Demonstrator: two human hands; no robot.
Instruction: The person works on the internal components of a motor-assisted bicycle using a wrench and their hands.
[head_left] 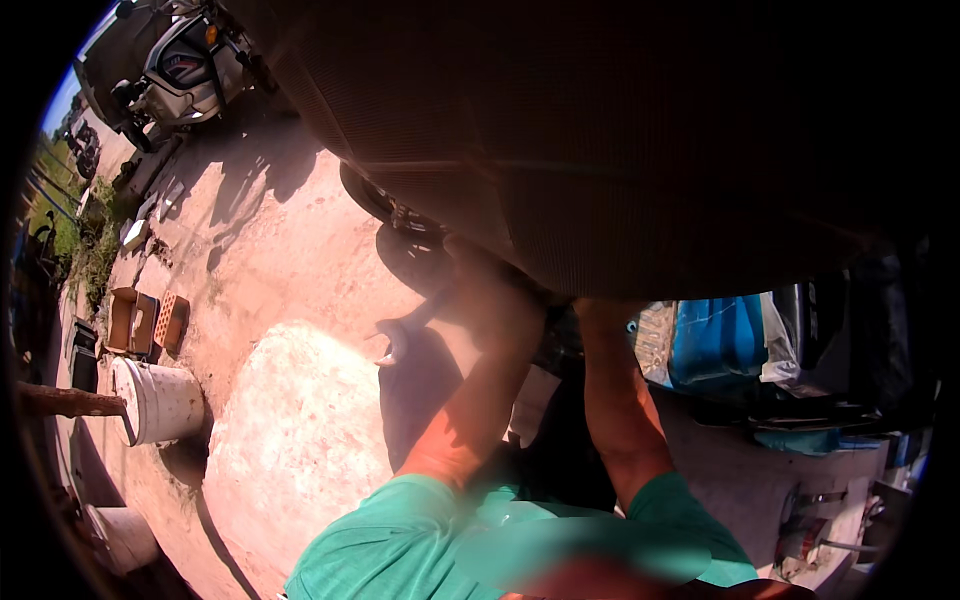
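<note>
A metal wrench [393, 342] juts out to the left from my left hand [482, 292], its open-ended jaw toward the ground. That hand is blurred and in shade, closed around the wrench. My right hand [600, 312] reaches up beside it, mostly covered by a large dark, fine-meshed surface [600, 200] that hangs over the top of the view; its fingers do not show. What both hands work on is hidden there. Just left of my left hand, a dark rounded part with some metal pieces [400, 212] peeks out from under the dark surface.
White buckets [160, 402] stand at the left, by a cardboard box [130, 320] and a hollow brick [172, 322]. A parked motor vehicle [185, 70] is at the far left. At the right are a blue container [718, 345] and tools on the ground [815, 520].
</note>
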